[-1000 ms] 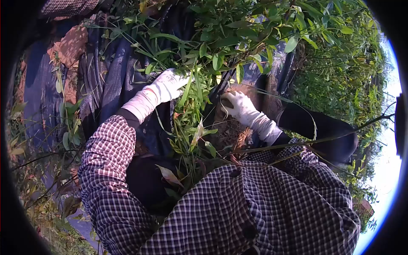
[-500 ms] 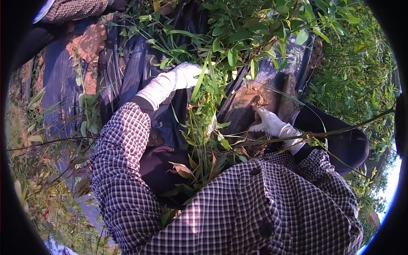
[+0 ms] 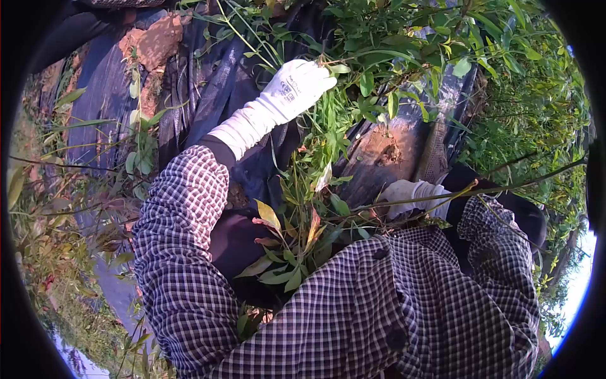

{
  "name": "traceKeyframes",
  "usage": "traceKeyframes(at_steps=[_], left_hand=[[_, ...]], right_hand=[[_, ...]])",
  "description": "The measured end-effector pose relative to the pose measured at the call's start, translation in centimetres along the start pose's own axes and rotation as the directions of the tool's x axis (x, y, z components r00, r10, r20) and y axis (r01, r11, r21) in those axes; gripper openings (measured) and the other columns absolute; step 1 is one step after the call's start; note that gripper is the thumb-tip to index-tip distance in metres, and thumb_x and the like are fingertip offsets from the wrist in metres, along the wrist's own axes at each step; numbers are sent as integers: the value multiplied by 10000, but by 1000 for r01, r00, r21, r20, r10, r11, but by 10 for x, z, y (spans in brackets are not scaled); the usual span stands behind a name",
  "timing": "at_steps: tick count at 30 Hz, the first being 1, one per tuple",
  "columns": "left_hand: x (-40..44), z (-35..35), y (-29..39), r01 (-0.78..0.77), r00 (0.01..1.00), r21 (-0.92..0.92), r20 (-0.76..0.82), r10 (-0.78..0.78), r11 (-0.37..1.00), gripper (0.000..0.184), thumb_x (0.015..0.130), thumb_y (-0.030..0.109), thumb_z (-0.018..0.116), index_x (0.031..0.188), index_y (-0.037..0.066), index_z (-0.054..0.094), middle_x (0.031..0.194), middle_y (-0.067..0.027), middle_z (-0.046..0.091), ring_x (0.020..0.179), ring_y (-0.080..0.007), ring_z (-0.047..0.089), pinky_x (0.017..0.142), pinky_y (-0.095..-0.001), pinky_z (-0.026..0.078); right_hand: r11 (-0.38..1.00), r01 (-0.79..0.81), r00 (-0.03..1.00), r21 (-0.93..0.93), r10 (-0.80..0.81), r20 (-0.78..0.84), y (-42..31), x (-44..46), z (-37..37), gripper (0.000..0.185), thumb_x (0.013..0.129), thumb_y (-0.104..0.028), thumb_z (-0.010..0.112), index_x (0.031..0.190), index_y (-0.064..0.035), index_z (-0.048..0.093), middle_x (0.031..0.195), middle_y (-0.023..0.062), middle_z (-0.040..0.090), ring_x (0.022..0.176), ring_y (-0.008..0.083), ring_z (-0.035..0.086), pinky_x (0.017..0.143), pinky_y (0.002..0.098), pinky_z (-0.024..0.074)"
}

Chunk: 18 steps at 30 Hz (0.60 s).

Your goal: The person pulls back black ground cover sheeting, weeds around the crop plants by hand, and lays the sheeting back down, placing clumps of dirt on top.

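My left hand (image 3: pixel 297 88), in a white glove with dark print on its back, is raised at the upper middle among leafy stems. Its fingers are curled closed; whatever they hold is hidden, though a small leaf (image 3: pixel 339 68) shows at the knuckles. Green grass (image 3: pixel 327 117) grows just below it. My right hand (image 3: pixel 404 194), gloved too, is low at the right beside my knee. A thin woody branch (image 3: pixel 492 191) crosses in front of its wrist, and leaves and shadow hide its fingertips. Leaves with yellow and reddish tips (image 3: pixel 270 216) stand between my arms.
Dark woven ground sheet (image 3: pixel 95 120) covers the soil in strips. Reddish soil lies bare at a patch (image 3: pixel 382 142) ahead of my right hand and at a clod (image 3: pixel 159 43) on the upper left. Dense bushes (image 3: pixel 517 95) fill the right side. A dark-clothed limb (image 3: pixel 69 38) shows at the upper left.
My left hand has moved up and right from the long grass blades and turned its back to view. My right hand has drawn back from the soil toward my body.
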<state>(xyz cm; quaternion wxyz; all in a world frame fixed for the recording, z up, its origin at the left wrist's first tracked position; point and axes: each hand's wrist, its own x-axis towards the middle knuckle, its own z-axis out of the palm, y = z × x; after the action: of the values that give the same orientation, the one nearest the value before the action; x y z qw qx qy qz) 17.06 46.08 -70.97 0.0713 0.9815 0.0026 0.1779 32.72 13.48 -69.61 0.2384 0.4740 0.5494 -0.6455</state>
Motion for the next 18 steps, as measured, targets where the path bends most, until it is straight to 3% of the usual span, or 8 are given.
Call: traceKeyframes(at_steps=[1,2,6,9,13,14,16,18], left_hand=[[1,-9,-4,-35,969,97,-242,58,995,298,800,200,633,1096,177,659,1051,-28,642,1042,-214,599,947,-392,455],[-3,-18,-4,32,952,99,-305,-1,995,405,744,195,662,1149,205,642,1114,-14,613,1130,-207,550,1011,-421,404],[-17,-27,-11,288,820,39,-526,-225,957,605,704,281,766,1271,230,563,1316,-50,460,1253,-249,423,1056,-500,308],[-22,-26,-13,568,694,-49,-508,-510,822,758,695,347,783,1361,181,461,1387,-132,326,1283,-351,346,1064,-520,285],[-5,-7,-32,685,354,-560,-302,-885,465,991,727,375,820,1466,69,236,1437,-211,283,1278,-386,344,1064,-453,325],[0,-15,-34,513,385,-828,-13,-923,226,964,760,423,781,1472,67,236,1432,-210,309,1275,-345,372,1031,-453,370],[19,-35,-39,294,576,-921,385,-721,-256,835,850,452,688,1477,80,281,1437,-159,391,1263,-243,456,957,-438,445],[43,-78,-26,368,807,-928,350,-475,-58,665,914,444,593,1449,114,376,1386,-75,485,1165,-165,525,938,-362,434]], right_hand=[[1000,-20,999,22,19,45,-2,2,-5,581,704,-328,733,1248,-171,599,936,149,682,896,332,653,791,449,505],[996,91,995,-7,-91,-34,-3,-5,-7,569,709,-313,725,1241,-155,601,924,137,691,865,321,657,770,437,505],[1000,-3,985,27,8,-171,-4,-43,-25,613,716,-327,733,1266,-100,583,902,160,685,830,296,667,750,391,519],[938,-249,955,241,279,-98,-11,-87,-71,692,724,-368,769,1315,-78,553,968,177,685,905,224,668,815,342,511],[866,96,917,490,115,-383,-24,-121,-95,746,740,-259,802,1371,-23,482,1033,122,687,916,135,633,838,278,505],[823,147,902,549,117,-415,-39,-124,-104,750,741,-226,806,1375,-8,470,1055,104,685,923,128,625,848,277,504],[671,299,885,678,71,-460,-72,-125,-120,747,753,-158,802,1387,11,445,1089,55,673,948,115,605,898,279,490],[735,457,810,501,-111,-576,-83,-102,-131,659,798,-257,776,1328,24,504,1081,66,679,945,107,602,892,284,480]])
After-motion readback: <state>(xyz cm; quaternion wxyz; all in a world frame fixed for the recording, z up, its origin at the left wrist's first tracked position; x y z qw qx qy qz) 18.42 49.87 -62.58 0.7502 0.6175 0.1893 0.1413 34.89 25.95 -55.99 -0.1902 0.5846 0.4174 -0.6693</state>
